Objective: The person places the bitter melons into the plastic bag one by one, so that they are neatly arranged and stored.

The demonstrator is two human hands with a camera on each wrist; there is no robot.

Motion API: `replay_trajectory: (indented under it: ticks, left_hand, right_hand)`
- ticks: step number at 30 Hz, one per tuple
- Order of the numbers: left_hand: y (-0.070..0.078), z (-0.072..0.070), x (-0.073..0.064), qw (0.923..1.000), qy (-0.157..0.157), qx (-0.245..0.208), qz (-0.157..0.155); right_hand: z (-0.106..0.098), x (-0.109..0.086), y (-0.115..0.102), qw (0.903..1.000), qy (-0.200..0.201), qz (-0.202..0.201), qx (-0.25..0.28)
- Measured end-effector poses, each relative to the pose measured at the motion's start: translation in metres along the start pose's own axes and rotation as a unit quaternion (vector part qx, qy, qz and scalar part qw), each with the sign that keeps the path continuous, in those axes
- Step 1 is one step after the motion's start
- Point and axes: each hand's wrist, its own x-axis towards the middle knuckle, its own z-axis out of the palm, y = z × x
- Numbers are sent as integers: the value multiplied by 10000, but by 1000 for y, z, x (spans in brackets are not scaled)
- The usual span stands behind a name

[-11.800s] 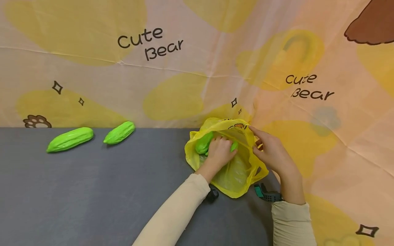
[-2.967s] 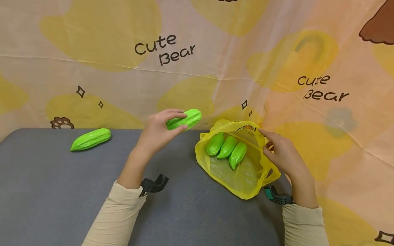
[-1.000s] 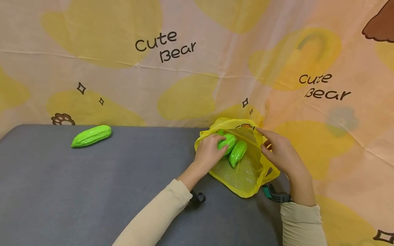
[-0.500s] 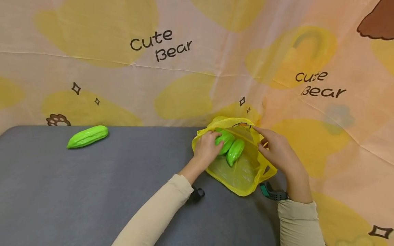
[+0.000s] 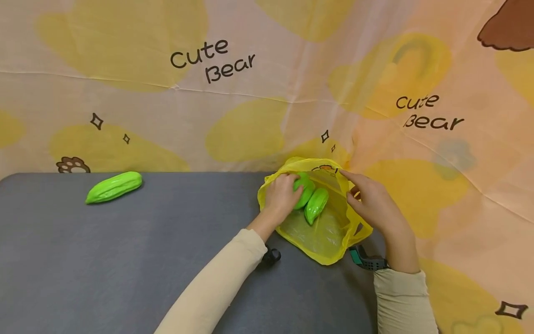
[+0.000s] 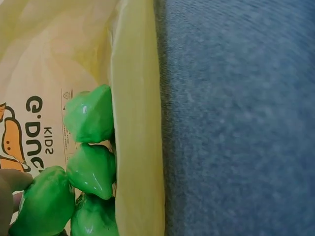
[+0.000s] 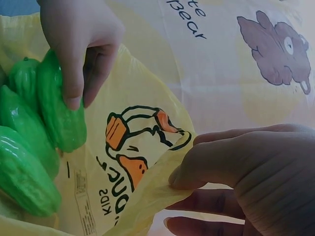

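Observation:
My left hand (image 5: 280, 197) reaches inside a yellow plastic bag (image 5: 323, 253) and grips a glossy, ridged green bitter melon (image 7: 66, 125) by its end, thumb on one side and fingers on the other. Several similar melons lie together at the bag's bottom; one bitter melon (image 5: 316, 205) shows clearly beside the held one in the head view. With thumb and fingers, my right hand (image 5: 375, 204) pinches the bag's right rim, keeping the mouth wide. The left wrist view shows the held melon above the others, with only fingertips (image 6: 17, 181) visible at the edge.
One more bitter melon (image 5: 114, 187) lies on the grey tabletop (image 5: 104, 260) at the far left, near the back edge. A printed cloth (image 5: 246, 125) hangs right behind the table and along its right side, close to the bag.
Two melons lay on the table at first; one remains there. My left hand carried the other from the air into the bag and edged deeper. My right hand stays at the rim.

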Motion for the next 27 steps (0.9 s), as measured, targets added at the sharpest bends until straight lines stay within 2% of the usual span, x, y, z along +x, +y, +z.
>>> replay_trajectory:
  ticks: [7, 13, 21, 27]
  left_hand:
    - [-3, 1, 0, 9998, -120, 188, -15]
    - [-4, -1, 0, 9997, -219, 94, 48]
    - [-4, -4, -3, 9986, -507, 139, -74]
    - [-3, -7, -4, 9971, -759, 105, -9]
  right_hand:
    - [2, 2, 0, 10000, -36, -1, -37]
    - [1, 1, -1, 10000, -28, -43, -65]
    - [2, 1, -2, 9999, -127, -34, 38]
    - [1, 2, -3, 9999, -125, -29, -9]
